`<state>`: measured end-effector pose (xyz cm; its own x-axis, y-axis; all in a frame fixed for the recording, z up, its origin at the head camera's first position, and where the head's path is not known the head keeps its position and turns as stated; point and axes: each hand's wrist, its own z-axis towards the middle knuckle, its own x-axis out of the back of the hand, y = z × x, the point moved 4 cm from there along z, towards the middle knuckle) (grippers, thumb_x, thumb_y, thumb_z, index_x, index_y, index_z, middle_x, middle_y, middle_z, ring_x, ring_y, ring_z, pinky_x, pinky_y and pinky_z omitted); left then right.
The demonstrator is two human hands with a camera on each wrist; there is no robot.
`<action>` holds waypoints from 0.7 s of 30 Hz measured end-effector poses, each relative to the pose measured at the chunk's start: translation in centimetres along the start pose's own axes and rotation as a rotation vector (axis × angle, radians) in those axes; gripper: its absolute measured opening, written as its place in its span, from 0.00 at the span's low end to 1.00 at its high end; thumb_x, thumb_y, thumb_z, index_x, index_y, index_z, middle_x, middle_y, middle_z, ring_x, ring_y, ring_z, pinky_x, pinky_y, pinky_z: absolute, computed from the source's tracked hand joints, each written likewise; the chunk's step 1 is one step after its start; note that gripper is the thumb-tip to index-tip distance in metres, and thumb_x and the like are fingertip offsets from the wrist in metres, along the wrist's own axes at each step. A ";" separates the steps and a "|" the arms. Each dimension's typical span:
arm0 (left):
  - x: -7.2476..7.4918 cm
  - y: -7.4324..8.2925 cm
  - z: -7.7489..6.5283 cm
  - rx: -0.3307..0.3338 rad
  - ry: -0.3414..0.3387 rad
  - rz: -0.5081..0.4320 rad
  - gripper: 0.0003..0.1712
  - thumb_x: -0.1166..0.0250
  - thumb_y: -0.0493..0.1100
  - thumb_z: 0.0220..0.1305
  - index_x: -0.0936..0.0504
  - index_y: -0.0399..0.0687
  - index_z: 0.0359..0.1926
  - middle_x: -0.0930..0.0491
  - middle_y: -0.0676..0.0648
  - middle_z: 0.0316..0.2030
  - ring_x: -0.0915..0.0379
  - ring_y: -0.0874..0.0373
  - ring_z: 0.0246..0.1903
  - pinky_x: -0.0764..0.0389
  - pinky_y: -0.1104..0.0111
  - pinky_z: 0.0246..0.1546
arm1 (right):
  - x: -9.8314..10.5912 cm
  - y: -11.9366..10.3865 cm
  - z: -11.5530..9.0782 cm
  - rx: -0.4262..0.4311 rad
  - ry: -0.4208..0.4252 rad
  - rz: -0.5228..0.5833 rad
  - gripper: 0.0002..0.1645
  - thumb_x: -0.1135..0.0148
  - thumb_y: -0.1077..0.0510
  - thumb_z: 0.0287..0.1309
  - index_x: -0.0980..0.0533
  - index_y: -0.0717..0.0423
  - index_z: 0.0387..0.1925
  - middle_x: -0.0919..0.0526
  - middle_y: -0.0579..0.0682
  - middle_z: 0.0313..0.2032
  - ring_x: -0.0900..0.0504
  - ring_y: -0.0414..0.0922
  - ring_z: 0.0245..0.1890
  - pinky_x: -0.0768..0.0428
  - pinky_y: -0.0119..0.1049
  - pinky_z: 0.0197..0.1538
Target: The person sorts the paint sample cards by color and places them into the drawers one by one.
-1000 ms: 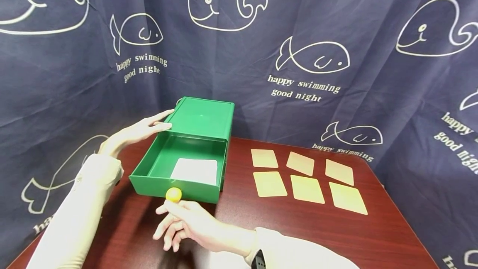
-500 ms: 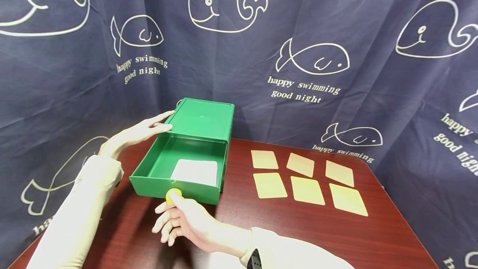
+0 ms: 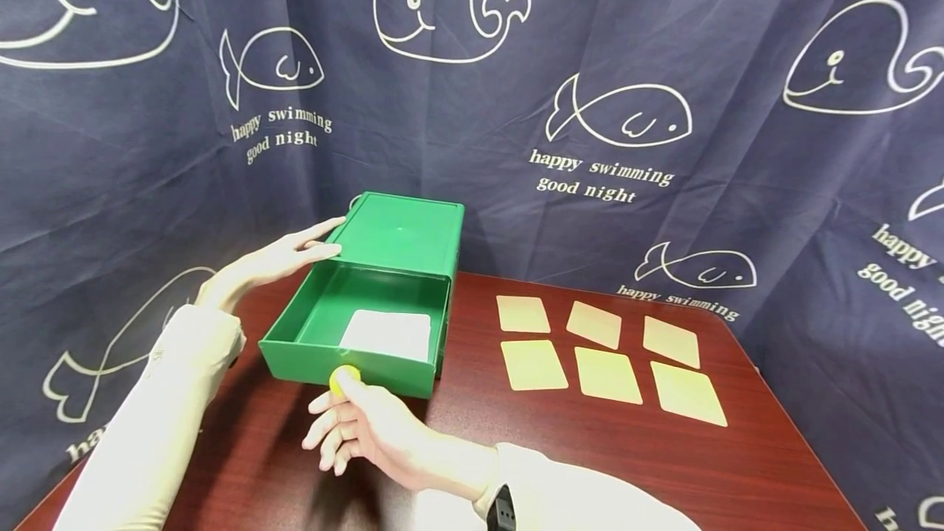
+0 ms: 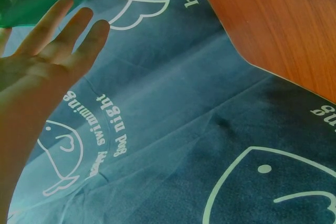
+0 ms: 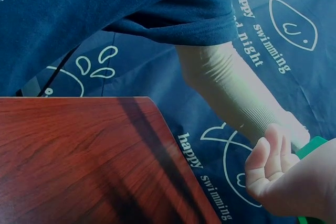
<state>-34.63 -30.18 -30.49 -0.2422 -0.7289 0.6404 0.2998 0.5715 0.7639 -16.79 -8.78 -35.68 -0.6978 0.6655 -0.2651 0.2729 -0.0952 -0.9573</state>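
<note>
A green box [image 3: 398,229] stands on the table with its drawer [image 3: 295,357] pulled out toward me. White cards [image 3: 388,334] lie inside the drawer. My left hand [image 3: 269,262] rests against the box's left upper edge, fingers extended; the left wrist view shows those fingers [image 4: 65,40] spread near the green plastic. At the drawer front, my right hand [image 3: 379,433] pinches the round yellow knob [image 3: 341,375] between thumb and forefinger. Its other fingers hang loosely bent. In the right wrist view that hand [image 5: 289,182] appears at the lower right, with the knob hidden.
Two rows of pale yellow square cards, including one front card [image 3: 607,375], lie on the reddish-brown table [image 3: 472,433] right of the box. A navy curtain [image 3: 472,121] with white fish drawings hangs behind and beside the table. A white surface [image 3: 446,512] shows under the right forearm.
My right thumb has moved up onto the yellow knob, and the hand now grips it. The drawer front has shifted very slightly inward. My left hand stays in place.
</note>
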 end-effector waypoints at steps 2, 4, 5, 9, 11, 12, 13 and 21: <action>0.0 0.1 0.0 -0.002 0.003 0.002 0.37 0.47 0.55 0.72 0.54 0.67 0.76 0.28 0.39 0.63 0.33 0.50 0.64 0.38 0.56 0.68 | 0.1 -0.1 0.1 0.003 0.004 -0.002 0.34 0.57 0.41 0.68 0.30 0.70 0.49 0.19 0.61 0.35 0.24 0.40 0.22 0.27 0.30 0.27; 0.1 0.1 0.0 -0.011 0.004 0.005 0.37 0.48 0.54 0.72 0.54 0.65 0.76 0.29 0.38 0.64 0.34 0.48 0.64 0.39 0.55 0.68 | 0.2 -0.2 0.3 0.006 0.005 -0.003 0.33 0.57 0.41 0.68 0.30 0.69 0.49 0.19 0.58 0.33 0.24 0.40 0.22 0.27 0.30 0.27; 0.1 0.1 0.0 -0.012 0.004 0.006 0.37 0.48 0.54 0.73 0.54 0.65 0.76 0.29 0.38 0.64 0.34 0.48 0.64 0.38 0.56 0.68 | 0.3 -0.3 0.4 0.006 0.007 -0.002 0.33 0.57 0.40 0.68 0.29 0.69 0.49 0.19 0.54 0.32 0.24 0.40 0.22 0.27 0.30 0.27; 0.0 0.1 0.1 -0.013 0.004 0.010 0.37 0.48 0.54 0.73 0.54 0.64 0.76 0.29 0.39 0.64 0.33 0.51 0.63 0.36 0.63 0.66 | 0.5 -0.5 0.7 0.011 0.016 -0.001 0.30 0.56 0.41 0.67 0.29 0.66 0.47 0.21 0.50 0.30 0.24 0.40 0.22 0.27 0.30 0.28; -0.1 0.0 0.2 -0.008 0.003 0.011 0.37 0.47 0.55 0.72 0.54 0.64 0.76 0.29 0.40 0.64 0.32 0.52 0.63 0.36 0.64 0.66 | 0.6 -0.6 0.8 0.013 0.020 -0.002 0.30 0.56 0.42 0.67 0.29 0.67 0.47 0.21 0.49 0.29 0.24 0.41 0.22 0.27 0.30 0.28; -0.1 -0.1 0.2 -0.006 0.002 0.008 0.37 0.47 0.55 0.72 0.53 0.65 0.76 0.29 0.40 0.64 0.33 0.52 0.63 0.36 0.63 0.67 | 0.7 -0.7 0.8 0.012 0.021 -0.004 0.30 0.56 0.42 0.67 0.29 0.67 0.48 0.21 0.49 0.29 0.24 0.41 0.22 0.27 0.30 0.28; -0.1 -0.1 0.2 -0.006 0.000 0.004 0.37 0.47 0.55 0.72 0.53 0.65 0.76 0.29 0.39 0.64 0.33 0.52 0.63 0.37 0.61 0.67 | 0.7 -0.7 0.9 0.012 0.020 -0.005 0.31 0.56 0.42 0.67 0.30 0.69 0.49 0.21 0.49 0.29 0.24 0.41 0.22 0.27 0.30 0.28; 0.0 -0.1 0.1 -0.012 -0.002 0.003 0.37 0.48 0.54 0.73 0.54 0.64 0.76 0.29 0.39 0.64 0.34 0.48 0.64 0.35 0.65 0.64 | 1.2 -1.1 1.6 0.010 0.025 -0.016 0.33 0.58 0.40 0.68 0.30 0.69 0.49 0.21 0.48 0.29 0.24 0.41 0.23 0.26 0.30 0.28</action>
<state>-34.73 -30.15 -30.56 -0.2433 -0.7266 0.6425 0.3119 0.5686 0.7612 -18.96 -9.04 -35.09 -0.6853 0.6850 -0.2474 0.2554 -0.0921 -0.9624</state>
